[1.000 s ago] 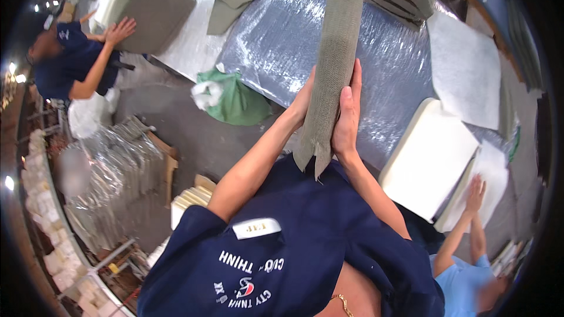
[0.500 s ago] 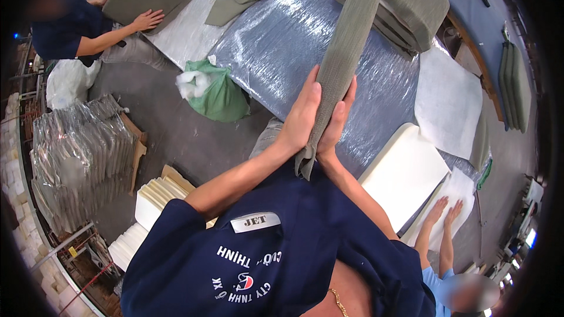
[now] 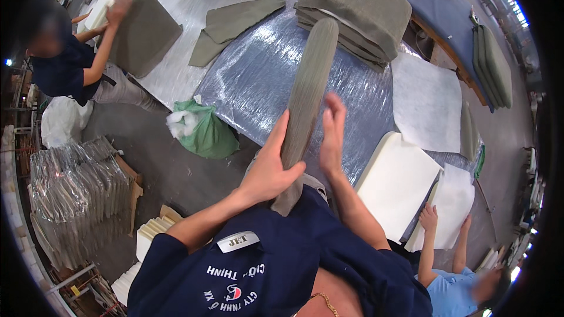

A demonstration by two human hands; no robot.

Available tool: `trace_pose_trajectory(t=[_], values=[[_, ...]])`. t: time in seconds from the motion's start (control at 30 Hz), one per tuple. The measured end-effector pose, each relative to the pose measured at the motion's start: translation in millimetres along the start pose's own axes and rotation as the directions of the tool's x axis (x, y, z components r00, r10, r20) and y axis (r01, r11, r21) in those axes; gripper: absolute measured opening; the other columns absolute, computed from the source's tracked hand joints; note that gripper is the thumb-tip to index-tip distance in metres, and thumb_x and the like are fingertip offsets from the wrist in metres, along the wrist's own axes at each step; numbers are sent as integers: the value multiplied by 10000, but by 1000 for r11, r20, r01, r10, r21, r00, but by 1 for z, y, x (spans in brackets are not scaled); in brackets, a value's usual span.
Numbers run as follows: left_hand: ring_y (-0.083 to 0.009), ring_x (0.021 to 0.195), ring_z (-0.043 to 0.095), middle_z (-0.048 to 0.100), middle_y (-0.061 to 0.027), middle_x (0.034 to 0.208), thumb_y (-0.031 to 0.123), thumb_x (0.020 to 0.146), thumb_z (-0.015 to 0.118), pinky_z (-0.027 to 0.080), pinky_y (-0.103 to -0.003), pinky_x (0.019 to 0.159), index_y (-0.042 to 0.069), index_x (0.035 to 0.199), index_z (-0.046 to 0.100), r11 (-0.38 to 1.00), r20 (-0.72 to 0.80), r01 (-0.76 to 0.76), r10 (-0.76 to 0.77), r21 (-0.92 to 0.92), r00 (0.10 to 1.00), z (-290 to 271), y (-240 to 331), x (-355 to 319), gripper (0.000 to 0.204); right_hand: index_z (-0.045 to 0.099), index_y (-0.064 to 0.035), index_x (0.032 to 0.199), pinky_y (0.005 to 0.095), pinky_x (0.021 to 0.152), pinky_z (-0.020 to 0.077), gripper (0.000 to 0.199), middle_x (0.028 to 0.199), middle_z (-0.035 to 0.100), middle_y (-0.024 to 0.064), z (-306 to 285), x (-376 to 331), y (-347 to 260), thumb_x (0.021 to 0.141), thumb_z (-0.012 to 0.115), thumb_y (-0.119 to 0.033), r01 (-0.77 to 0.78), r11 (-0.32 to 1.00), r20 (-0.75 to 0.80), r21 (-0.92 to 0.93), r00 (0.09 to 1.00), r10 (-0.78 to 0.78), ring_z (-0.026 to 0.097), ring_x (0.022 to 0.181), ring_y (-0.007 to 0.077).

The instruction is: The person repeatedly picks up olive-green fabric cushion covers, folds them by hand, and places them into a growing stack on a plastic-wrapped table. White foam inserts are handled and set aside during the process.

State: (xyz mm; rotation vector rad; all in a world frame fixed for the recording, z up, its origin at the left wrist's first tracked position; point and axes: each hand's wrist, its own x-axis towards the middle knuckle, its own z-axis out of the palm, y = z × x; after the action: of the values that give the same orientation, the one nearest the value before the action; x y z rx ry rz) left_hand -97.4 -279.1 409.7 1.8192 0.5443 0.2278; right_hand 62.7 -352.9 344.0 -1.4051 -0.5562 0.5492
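A green bag [image 3: 211, 138] sits at left. The left hand [image 3: 267, 167], fingers and thumb curled round its near part, grips the cushion [image 3: 312, 82], edge-on before the shirt [image 3: 294, 246]; its long axis runs away, rounded far end leaning right. The right hand [image 3: 332, 138], fingers loosely extended, holds nothing just beside it. Farther right stands white foam [image 3: 396, 182].

Your cushion [image 3: 311, 76] is grey-green with faint lengthwise lines, and the stacked cushions [image 3: 364, 9] are a similar grey-green. Your shirt [image 3: 288, 252] is navy, with white lettering [image 3: 230, 271] and a red-and-white emblem [image 3: 234, 292]. You see blue-grey plastic [image 3: 252, 82] streaked with silvery glare, a green bag [image 3: 212, 136] with white stuffing [image 3: 182, 123], off-white foam [image 3: 398, 182] and a co-worker's light blue shirt [image 3: 449, 293].
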Motion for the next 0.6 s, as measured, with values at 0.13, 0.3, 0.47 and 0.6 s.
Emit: trace_pose_trajectory(t=[0.13,0.3,0.47,0.6], values=[[-409,1533,283,166,-265,1693,319,1011,670,273,-462,1236,78,1665,45,968,121,162,-140,-192,983,-18,-19,36,936,262,-16,1607,387,1249,201,627,1639,300,172,1,57,-42,1104,409,-359,-106,988,-77,115,990,116,267,1527,277],[-271,1452,441,418,-175,1589,604,1102,249,350,-357,1196,38,1607,315,821,142,310,-276,-480,951,-6,-77,168,761,216,-5,1622,413,1264,174,661,1684,197,212,31,76,-14,1098,418,-355,20,1000,-64,-17,998,-21,204,1562,337],[-232,1363,518,511,-146,1502,558,1117,252,413,-349,1143,51,1575,395,627,127,240,-220,-741,967,-5,-79,154,698,264,3,1608,418,1264,187,608,1668,241,208,40,65,-9,1094,446,-269,71,988,-35,-136,996,-76,244,1546,332],[-223,1373,495,506,-120,1513,495,1130,311,395,-367,1169,38,1571,407,642,37,142,-174,-754,984,0,-102,165,642,286,-15,1607,421,1220,292,595,1630,303,195,41,73,-6,1096,466,-260,95,994,-18,-48,995,-96,333,1498,310]])
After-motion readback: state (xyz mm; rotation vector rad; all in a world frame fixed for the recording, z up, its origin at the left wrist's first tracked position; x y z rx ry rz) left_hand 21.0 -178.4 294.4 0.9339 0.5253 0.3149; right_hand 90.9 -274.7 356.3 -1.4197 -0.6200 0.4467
